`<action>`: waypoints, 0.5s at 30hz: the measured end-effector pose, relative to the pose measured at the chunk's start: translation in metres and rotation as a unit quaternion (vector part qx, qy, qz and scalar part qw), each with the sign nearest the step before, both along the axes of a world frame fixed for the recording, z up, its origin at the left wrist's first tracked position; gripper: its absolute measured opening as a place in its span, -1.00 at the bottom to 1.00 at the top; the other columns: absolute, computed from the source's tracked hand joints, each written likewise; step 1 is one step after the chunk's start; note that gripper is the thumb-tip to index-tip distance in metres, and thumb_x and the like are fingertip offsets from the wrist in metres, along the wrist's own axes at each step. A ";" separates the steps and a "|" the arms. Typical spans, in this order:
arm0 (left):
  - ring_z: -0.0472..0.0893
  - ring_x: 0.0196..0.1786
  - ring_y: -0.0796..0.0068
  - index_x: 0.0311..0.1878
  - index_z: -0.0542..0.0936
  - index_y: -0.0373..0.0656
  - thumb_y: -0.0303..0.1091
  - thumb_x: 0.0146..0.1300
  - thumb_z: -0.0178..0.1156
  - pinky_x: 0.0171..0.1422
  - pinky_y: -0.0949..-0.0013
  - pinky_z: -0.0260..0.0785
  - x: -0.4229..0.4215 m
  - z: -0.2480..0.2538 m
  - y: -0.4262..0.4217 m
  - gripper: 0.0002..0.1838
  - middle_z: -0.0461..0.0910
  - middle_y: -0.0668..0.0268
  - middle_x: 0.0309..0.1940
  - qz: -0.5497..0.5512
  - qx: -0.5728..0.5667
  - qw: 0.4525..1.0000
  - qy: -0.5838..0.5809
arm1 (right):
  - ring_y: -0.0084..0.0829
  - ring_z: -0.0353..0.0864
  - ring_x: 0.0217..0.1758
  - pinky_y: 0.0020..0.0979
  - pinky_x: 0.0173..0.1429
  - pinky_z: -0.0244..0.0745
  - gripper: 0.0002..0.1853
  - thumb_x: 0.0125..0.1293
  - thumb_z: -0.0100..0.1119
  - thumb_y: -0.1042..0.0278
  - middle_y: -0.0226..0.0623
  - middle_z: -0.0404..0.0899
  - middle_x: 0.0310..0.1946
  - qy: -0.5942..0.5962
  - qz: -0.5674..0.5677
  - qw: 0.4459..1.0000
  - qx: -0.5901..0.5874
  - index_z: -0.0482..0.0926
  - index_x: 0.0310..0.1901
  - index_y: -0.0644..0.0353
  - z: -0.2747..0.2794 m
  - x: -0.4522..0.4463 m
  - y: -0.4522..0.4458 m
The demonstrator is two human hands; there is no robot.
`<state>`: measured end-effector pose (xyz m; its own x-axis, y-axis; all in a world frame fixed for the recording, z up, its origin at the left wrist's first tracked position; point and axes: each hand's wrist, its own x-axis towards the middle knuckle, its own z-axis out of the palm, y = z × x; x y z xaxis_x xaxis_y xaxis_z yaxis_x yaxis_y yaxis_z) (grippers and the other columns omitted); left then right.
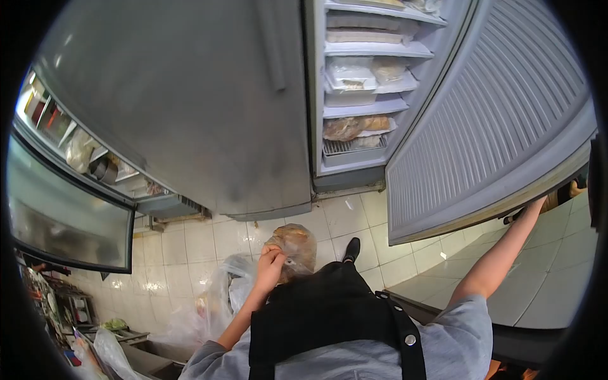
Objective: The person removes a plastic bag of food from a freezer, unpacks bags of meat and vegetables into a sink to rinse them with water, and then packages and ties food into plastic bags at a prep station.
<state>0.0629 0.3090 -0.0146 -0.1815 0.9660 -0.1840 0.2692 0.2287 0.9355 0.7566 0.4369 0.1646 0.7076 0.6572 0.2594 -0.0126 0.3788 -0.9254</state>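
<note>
My left hand [272, 258] is closed on the gathered top of a clear plastic bag [297, 246] with brownish food in it, held in front of my black apron. My right arm reaches far out to the right, and my right hand [540, 201] is at the outer edge of the open fridge door [487, 120]; its fingers are hidden there. Beyond the door the upright fridge [361, 164] stands open, with bagged food [342, 129], white containers [350, 75] and wrapped trays on its shelves.
A closed grey steel door [177, 101] fills the middle left. Further left a glass-door fridge [69, 196] stands open. Plastic bags [218, 291] lie low on the left. A tiled counter [538, 278] is on the right. Part of another person shows past the door's edge.
</note>
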 end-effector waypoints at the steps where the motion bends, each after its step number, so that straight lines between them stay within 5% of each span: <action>1: 0.44 -0.13 0.33 -0.39 0.58 -0.38 -0.37 0.07 0.15 -0.01 0.43 0.27 0.014 -0.001 0.014 -0.79 0.44 0.19 -0.28 0.000 -0.007 1.000 -0.005 | -0.30 0.45 0.03 -0.29 0.11 0.36 -0.58 0.31 -0.03 0.20 -0.17 0.47 -0.03 0.000 -0.010 1.000 -0.008 0.41 0.06 0.36 -0.004 0.008 0.001; 8: 0.43 -0.10 0.32 -0.42 0.58 -0.37 -0.39 0.05 0.14 0.04 0.42 0.25 0.105 -0.031 0.092 -0.81 0.45 0.19 -0.29 -0.054 -0.018 0.998 0.018 | -0.27 0.47 0.01 -0.29 0.10 0.39 -0.64 0.31 -0.06 0.28 -0.13 0.49 -0.06 -0.084 -0.133 0.987 -0.015 0.44 0.02 0.38 0.025 0.016 -0.040; 9: 0.40 -0.04 0.31 -0.42 0.59 -0.36 -0.40 0.04 0.14 0.09 0.41 0.23 0.113 -0.034 0.100 -0.82 0.43 0.18 -0.23 -0.040 -0.041 0.998 0.011 | -0.27 0.47 0.01 -0.29 0.10 0.39 -0.64 0.31 -0.07 0.29 -0.12 0.49 -0.07 -0.137 -0.235 0.962 0.039 0.44 0.01 0.38 0.040 -0.012 -0.049; 10: 0.37 0.01 0.29 -0.42 0.59 -0.35 -0.40 0.04 0.14 0.14 0.39 0.21 0.127 -0.037 0.125 -0.82 0.42 0.17 -0.17 -0.023 -0.067 0.997 -0.003 | -0.27 0.51 -0.10 -0.33 -0.01 0.44 -0.74 0.28 -0.13 0.41 -0.07 0.51 -0.18 -0.289 -0.456 0.834 0.114 0.48 -0.16 0.40 0.066 -0.068 -0.029; 11: 0.37 0.01 0.29 -0.42 0.59 -0.35 -0.40 0.04 0.14 0.14 0.39 0.21 0.138 -0.051 0.136 -0.82 0.42 0.17 -0.17 -0.025 -0.072 0.997 -0.003 | -0.30 0.50 -0.23 -0.36 -0.07 0.42 -0.77 0.29 -0.20 0.42 -0.10 0.51 -0.32 -0.237 -0.466 0.816 0.246 0.46 -0.30 0.39 0.056 -0.067 -0.043; 12: 0.32 0.06 0.27 -0.41 0.60 -0.34 -0.38 0.04 0.14 0.18 0.36 0.17 0.146 -0.069 0.146 -0.81 0.37 0.16 -0.10 0.003 -0.088 0.996 -0.024 | -0.32 0.46 -0.32 -0.35 -0.15 0.41 -0.82 0.29 -0.15 0.42 -0.16 0.49 -0.44 -0.295 -0.306 0.822 0.378 0.43 -0.39 0.30 0.037 -0.084 -0.053; 13: 0.28 0.11 0.25 -0.40 0.61 -0.33 -0.37 0.04 0.14 0.23 0.33 0.13 0.156 -0.080 0.154 -0.80 0.32 0.14 -0.02 0.033 -0.103 0.993 -0.047 | -0.32 0.43 -0.39 -0.30 -0.18 0.39 -0.87 0.26 -0.07 0.41 -0.22 0.46 -0.51 -0.334 -0.190 0.842 0.379 0.41 -0.43 0.22 0.037 -0.132 -0.032; 15: 0.19 0.21 0.18 -0.36 0.61 -0.34 -0.33 0.05 0.13 0.29 0.29 0.07 0.185 -0.055 0.177 -0.77 0.21 0.10 0.12 0.013 -0.118 0.993 0.020 | -0.30 0.47 -0.35 -0.22 -0.14 0.37 -0.96 0.21 0.00 0.47 -0.23 0.49 -0.47 -0.420 0.027 0.896 0.144 0.39 -0.39 0.13 -0.016 -0.177 -0.001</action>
